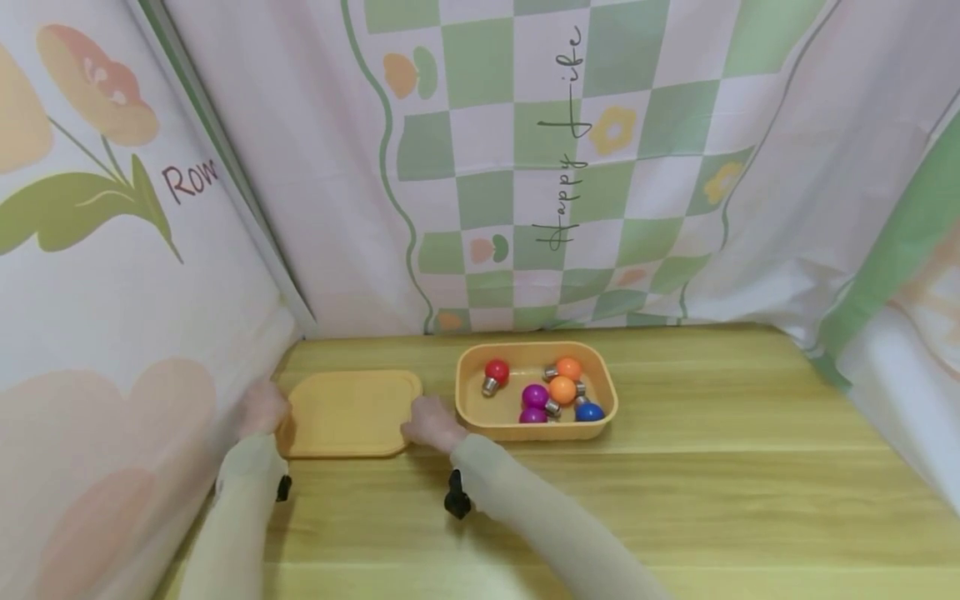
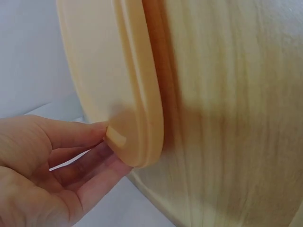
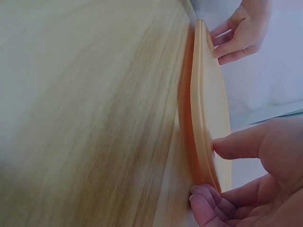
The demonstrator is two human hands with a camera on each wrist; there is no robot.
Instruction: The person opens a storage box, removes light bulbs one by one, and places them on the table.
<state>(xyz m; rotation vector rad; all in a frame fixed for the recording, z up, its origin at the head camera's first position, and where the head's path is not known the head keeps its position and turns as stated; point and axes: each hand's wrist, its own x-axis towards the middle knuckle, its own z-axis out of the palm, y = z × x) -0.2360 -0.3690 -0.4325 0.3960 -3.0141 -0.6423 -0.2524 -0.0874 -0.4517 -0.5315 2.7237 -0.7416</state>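
I stand at a light wood-grain counter (image 1: 675, 500), its pale streaks running from side to side, closed in by printed cloth. Behind it hangs a green-and-white checked curtain (image 1: 480, 133) lettered "Happy Life"; to my left a white flowered cloth (image 1: 75, 317) drops to the counter's edge. Near that left side, low over the wood, I have a flat pale-orange plastic lid (image 1: 352, 412) with rounded corners. My left hand (image 1: 262, 408) pinches one end and my right hand (image 1: 433, 423) the other, thumbs on the upper face; I cannot tell whether the lid touches the surface. Just right of my right hand sits a pale-orange oblong plastic box (image 1: 517, 432) with red, orange, purple and blue bulbs (image 1: 562, 390) inside.
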